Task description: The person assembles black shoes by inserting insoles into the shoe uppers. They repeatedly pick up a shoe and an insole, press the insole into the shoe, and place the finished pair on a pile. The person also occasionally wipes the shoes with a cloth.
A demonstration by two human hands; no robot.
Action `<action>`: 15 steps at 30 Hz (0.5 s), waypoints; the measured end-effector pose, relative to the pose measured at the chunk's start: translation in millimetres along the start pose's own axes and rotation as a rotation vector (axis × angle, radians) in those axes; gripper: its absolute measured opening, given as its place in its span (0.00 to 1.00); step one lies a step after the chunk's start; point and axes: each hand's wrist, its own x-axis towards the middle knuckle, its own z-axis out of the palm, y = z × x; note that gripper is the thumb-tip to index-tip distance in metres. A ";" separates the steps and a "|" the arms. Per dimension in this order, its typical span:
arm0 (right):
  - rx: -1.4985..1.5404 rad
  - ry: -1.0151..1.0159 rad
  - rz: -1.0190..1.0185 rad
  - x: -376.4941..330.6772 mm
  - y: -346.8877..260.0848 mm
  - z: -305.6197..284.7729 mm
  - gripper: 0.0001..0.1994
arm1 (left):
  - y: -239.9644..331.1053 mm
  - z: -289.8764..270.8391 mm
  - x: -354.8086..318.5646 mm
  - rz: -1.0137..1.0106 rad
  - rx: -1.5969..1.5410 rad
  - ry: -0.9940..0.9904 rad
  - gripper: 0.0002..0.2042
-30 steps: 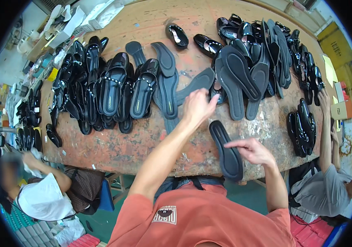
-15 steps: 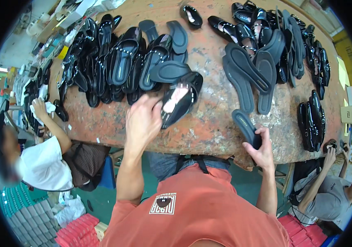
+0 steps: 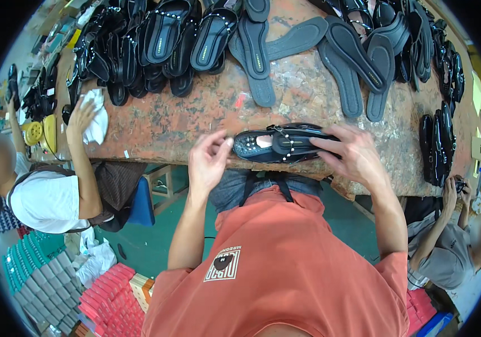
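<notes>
Brought shoe (image 3: 251, 151) to near edge of surface (image 3: 167, 119); gripping with right hand (image 3: 358, 154), apparently fitting insole (image 3: 282, 145); holding left hand (image 3: 208, 160) part-open alongside.

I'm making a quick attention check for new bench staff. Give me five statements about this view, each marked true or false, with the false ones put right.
1. The right hand is at the right end of the shoe. True.
2. The shoe between the hands is white on the outside. False: it is black, with a studded strap.
3. Dark insoles lie on the table, beyond that shoe. True.
4. The left hand is above the shoe's right end. False: it is by the left end.
5. The co-worker on the left has a hand on a white cloth. True.
</notes>
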 end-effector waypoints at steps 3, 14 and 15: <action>0.092 0.047 -0.075 23.7 -10.9 34.7 0.13 | -20.2 9.1 -16.4 0.070 -0.278 -0.062 0.17; 0.047 -0.058 -0.044 42.0 -22.7 70.6 0.14 | -23.1 16.6 -23.7 0.097 -0.121 0.018 0.17; 0.014 -0.069 -0.055 42.7 -23.6 70.9 0.13 | -21.7 17.0 -23.8 0.128 -0.086 0.021 0.16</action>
